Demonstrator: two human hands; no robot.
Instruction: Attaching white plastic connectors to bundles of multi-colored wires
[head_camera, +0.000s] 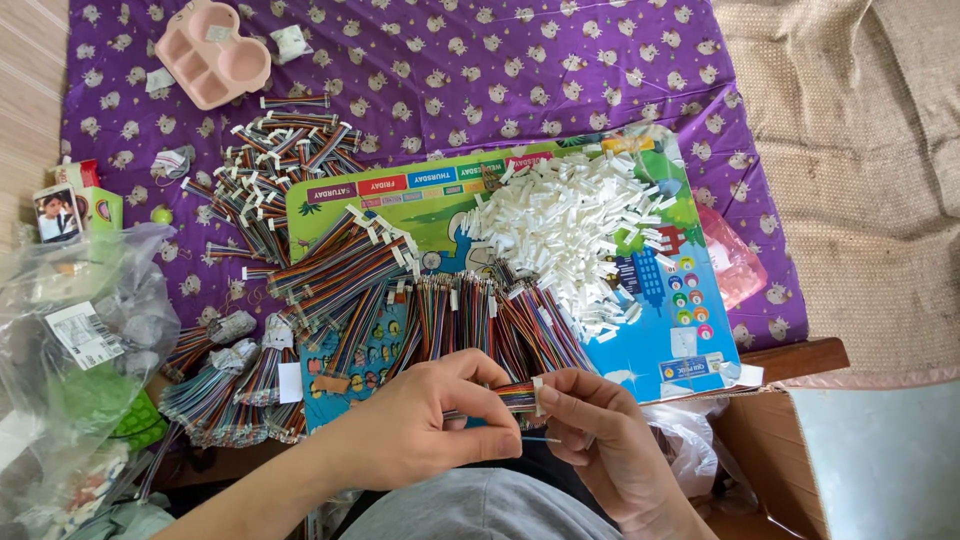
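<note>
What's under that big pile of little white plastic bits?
The pile of white plastic bits sits on a colourful picture board, which lies on a purple patterned cloth. The part of the board right beneath the pile is covered, so its pictures there cannot be seen.

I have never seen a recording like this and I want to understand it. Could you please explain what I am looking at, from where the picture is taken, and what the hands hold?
There is no machine here: these are a person's two bare hands. The single picture comes from a camera worn on the person's head, looking down.

The left hand and the right hand meet over a short flat ribbon of rainbow-coloured wires, with a small white plastic connector at the right fingers.

Beyond them lies a colourful printed cardboard sheet on a purple patterned cloth. On the sheet rest a heap of small white plastic connectors and rows of multicoloured wire ribbons. More wire bundles lie on the cloth, beside a pink compartment tray. Clear plastic bags sit at the left.
</note>
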